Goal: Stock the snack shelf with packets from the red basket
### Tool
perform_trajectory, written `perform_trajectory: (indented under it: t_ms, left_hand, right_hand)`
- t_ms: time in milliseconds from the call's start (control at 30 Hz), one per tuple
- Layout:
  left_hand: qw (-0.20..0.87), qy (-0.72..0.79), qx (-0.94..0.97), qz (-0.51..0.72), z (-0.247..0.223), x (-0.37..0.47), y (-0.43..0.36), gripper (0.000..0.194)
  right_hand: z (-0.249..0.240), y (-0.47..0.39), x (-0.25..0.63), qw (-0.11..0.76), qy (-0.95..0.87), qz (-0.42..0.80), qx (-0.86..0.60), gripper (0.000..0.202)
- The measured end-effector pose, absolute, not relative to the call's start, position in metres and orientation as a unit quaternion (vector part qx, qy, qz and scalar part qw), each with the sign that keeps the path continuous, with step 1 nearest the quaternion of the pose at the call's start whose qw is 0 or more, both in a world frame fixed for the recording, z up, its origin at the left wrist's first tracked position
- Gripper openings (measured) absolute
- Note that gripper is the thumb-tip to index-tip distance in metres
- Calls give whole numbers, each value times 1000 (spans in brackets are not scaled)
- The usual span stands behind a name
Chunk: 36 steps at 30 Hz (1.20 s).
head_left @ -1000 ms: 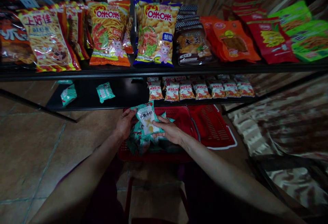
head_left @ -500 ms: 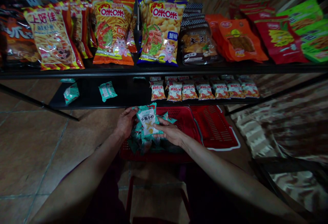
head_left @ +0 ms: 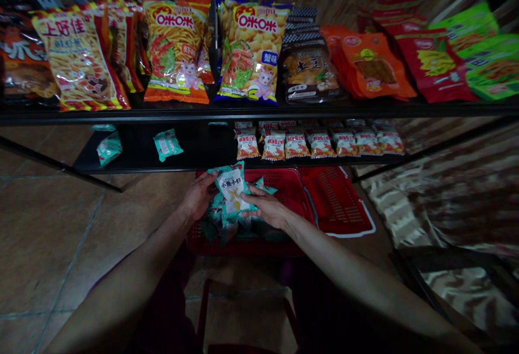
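Observation:
A small teal snack packet (head_left: 231,189) with white print is held upright between both hands, above a red basket (head_left: 292,186). My left hand (head_left: 197,195) grips its left edge. My right hand (head_left: 265,208) holds its right side and lower part. Under the hands, more teal packets (head_left: 221,227) lie piled in the basket. Two loose teal packets (head_left: 167,144) (head_left: 108,148) lie on the lower black shelf (head_left: 194,151), to the left.
The upper shelf (head_left: 259,109) carries large snack bags in yellow, orange, blue, brown, red and green. A row of small red-and-white packets (head_left: 320,143) fills the lower shelf's right half. A second red basket (head_left: 338,202) sits at right on the tiled floor (head_left: 48,224).
The hands and the packet they hold stay almost in place over the basket; the packet has tilted slightly. The view has shifted a little.

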<state>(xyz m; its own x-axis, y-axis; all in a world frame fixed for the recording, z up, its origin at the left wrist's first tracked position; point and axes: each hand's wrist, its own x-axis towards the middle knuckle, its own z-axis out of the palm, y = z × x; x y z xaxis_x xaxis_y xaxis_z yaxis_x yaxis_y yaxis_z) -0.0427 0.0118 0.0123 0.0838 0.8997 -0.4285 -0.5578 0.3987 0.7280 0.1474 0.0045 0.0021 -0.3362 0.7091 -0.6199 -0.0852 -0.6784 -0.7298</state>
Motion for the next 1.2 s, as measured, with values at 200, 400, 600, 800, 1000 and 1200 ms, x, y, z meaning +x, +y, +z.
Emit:
perform_trajectory:
  t_ms: [200,400,600,800,1000,1200]
  left_hand:
    - [743,432,221,461,9,-39,5,35]
    - [754,410,235,457,5,-25,-4,47]
    - [743,415,246,464,6,-18,-10,51]
    - [718,442,233,485,5,-19,-10,51]
    - [705,464,243,478,7,-23,-9,50]
    - [710,474,273,443,9,-20,-14,47]
  right_hand:
    - [2,8,148,284,-230,772,-520,29]
    - [3,9,149,293,-216,767,-529,22]
    - [5,8,145,302,-219,763,-529,19]
    - [3,7,143,298,-246,761,-522,31]
    - [2,15,147,350,-293,702,-547,36]
    - [9,26,153,429,-278,671,-537,30]
